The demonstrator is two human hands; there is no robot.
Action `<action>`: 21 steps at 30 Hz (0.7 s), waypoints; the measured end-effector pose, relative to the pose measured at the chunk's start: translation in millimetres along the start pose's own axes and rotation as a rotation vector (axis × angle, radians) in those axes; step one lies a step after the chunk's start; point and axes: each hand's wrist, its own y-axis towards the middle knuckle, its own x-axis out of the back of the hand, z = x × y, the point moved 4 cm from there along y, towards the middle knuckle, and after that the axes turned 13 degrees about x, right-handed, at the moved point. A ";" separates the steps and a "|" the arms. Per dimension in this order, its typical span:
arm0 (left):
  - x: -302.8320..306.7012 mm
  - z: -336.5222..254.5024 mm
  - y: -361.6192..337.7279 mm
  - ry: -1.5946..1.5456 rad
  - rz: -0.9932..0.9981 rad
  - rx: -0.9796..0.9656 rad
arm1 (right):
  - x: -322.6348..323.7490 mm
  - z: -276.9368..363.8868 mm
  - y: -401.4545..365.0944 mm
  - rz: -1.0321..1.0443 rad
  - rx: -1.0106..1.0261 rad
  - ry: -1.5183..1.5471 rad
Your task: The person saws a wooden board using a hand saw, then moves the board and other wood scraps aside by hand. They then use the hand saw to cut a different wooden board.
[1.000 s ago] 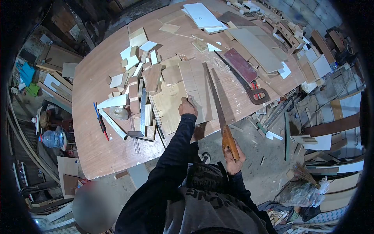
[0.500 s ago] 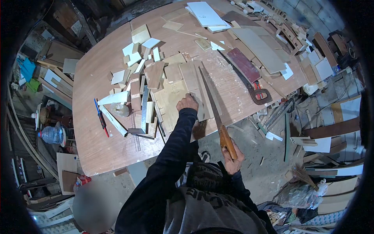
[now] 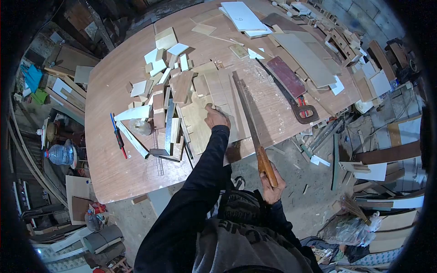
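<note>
A hand saw with a wooden handle [image 3: 264, 164] is gripped by my right hand [image 3: 274, 184], beyond the table's front edge. Its long blade [image 3: 246, 109] points away over the tabletop. My left hand [image 3: 216, 117] rests on flat wooden boards, its thumb or a finger stretched forward and the rest curled; whether it pinches a board cannot be made out. The top board [image 3: 228, 98] lies just right of that hand, and a paler board [image 3: 195, 123] lies to its left. Small wood offcuts [image 3: 181, 86] are piled beyond them.
The wooden table [image 3: 107, 164] also bears a clear jar [image 3: 140, 127], a red and blue tool [image 3: 119, 139], a second saw [image 3: 304, 113], a dark red block [image 3: 286, 76] and white panels [image 3: 241, 17]. A water bottle [image 3: 61, 154] stands at the left, a broom [image 3: 355, 209] at the lower right.
My left hand has shifted slightly left and a finger now reaches forward instead of curling in. The saw and my right hand have hardly moved.
</note>
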 end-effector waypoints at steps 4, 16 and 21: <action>5.3 -72.3 -42.0 0.338 0.154 0.111 | -3.4 3.5 5.1 0.032 0.011 -0.009; 11.2 -86.9 -74.5 0.935 0.158 -0.626 | -10.3 3.7 4.8 0.069 0.029 -0.032; 2.8 -73.0 -70.4 0.918 0.054 -0.685 | -15.2 6.2 7.6 0.111 0.061 -0.109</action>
